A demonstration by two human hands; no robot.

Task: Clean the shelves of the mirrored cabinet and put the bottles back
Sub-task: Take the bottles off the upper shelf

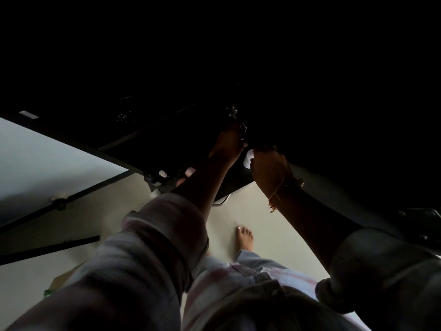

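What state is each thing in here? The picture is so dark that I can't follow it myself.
left hand: raised into the dark area, grip cannot be told.
right hand: raised beside it, a thread around the wrist, grip cannot be told.
white object: small, showing between the hands, unclear who holds it.
sleeves: rolled up on both arms.
foot: bare, flat on the floor.
cabinet shelves and bottles: too dark to tell.
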